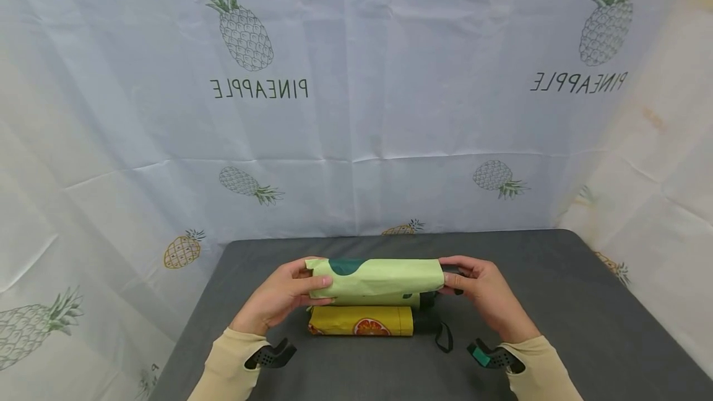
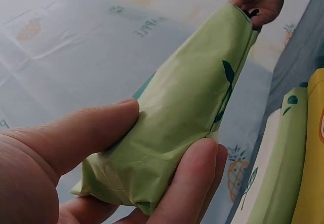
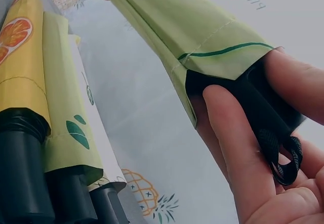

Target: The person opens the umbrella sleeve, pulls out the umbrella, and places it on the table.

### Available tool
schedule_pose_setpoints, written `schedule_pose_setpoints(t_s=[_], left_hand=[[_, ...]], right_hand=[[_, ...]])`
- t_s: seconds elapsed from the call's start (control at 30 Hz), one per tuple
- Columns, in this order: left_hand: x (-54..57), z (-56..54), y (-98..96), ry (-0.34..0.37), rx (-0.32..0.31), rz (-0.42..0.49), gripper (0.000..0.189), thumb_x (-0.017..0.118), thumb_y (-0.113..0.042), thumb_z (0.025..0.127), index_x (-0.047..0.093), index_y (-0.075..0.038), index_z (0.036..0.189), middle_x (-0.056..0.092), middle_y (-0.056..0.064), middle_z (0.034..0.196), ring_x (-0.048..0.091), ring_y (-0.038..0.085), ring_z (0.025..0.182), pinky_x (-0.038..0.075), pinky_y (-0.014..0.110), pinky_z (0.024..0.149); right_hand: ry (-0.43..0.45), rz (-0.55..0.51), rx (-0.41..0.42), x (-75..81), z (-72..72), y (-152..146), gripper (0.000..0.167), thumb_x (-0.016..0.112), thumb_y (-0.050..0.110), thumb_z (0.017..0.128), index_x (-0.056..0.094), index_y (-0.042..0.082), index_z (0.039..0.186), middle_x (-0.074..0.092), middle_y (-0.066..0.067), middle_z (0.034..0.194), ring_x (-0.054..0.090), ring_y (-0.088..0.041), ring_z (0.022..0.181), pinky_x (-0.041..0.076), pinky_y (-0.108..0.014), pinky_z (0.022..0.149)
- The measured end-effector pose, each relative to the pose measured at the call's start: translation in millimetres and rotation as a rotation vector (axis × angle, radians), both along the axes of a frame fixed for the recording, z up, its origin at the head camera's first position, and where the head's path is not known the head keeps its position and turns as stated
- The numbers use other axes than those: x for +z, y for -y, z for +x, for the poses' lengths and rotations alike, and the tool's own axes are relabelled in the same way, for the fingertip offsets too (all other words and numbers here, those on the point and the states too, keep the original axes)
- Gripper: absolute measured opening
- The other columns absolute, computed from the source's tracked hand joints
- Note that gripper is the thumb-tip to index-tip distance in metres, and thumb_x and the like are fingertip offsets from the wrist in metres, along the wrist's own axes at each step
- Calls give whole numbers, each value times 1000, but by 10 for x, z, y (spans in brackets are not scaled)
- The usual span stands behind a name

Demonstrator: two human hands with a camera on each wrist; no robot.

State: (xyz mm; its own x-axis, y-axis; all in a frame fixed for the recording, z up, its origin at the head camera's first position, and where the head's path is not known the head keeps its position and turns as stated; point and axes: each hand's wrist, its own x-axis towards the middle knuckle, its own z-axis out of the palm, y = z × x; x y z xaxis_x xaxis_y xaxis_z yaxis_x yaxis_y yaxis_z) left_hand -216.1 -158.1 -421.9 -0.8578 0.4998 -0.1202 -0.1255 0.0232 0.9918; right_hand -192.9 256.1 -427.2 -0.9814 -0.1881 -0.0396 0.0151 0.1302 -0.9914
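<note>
A folded umbrella in a light green sleeve (image 1: 384, 277) is held raised and roughly level between my two hands. My left hand (image 1: 275, 296) grips its closed end, thumb on one side and fingers on the other. At the opposite end my right hand (image 1: 492, 296) pinches the black handle (image 3: 268, 100) by the sleeve's mouth; a black wrist strap (image 3: 291, 168) hangs there. Below lie a yellow umbrella (image 1: 334, 322) with orange-slice prints and a second green umbrella (image 1: 379, 301), side by side. A white umbrella (image 3: 96, 102) beside them shows in the wrist views.
The umbrellas rest on a dark grey table (image 1: 356, 370). A white cloth with pineapple prints (image 1: 379, 122) hangs behind it and along both sides. Handles of the lying umbrellas point right, and the yellow one's strap (image 1: 445, 339) loops onto the tabletop.
</note>
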Motion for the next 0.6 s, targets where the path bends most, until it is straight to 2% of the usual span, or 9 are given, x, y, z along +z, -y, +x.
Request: schedule_pose_setpoints(t_s=[0.33, 0.6], left_hand=[[7, -8, 19, 1, 17, 9, 54, 74, -18, 105, 53, 1, 151, 71, 7, 125, 73, 23, 115, 59, 59, 109], [4, -13, 22, 7, 26, 4, 52, 74, -17, 105, 55, 1, 150, 70, 7, 125, 74, 23, 114, 58, 61, 110]], right_hand=[[-45, -48, -16, -7, 10, -82, 50, 73, 18, 105, 62, -8, 146, 76, 10, 122, 76, -11, 108, 67, -35, 98], [-71, -85, -21, -6, 3, -182, 44, 71, 14, 106, 65, -8, 143, 76, 8, 121, 76, -13, 108, 67, -35, 95]])
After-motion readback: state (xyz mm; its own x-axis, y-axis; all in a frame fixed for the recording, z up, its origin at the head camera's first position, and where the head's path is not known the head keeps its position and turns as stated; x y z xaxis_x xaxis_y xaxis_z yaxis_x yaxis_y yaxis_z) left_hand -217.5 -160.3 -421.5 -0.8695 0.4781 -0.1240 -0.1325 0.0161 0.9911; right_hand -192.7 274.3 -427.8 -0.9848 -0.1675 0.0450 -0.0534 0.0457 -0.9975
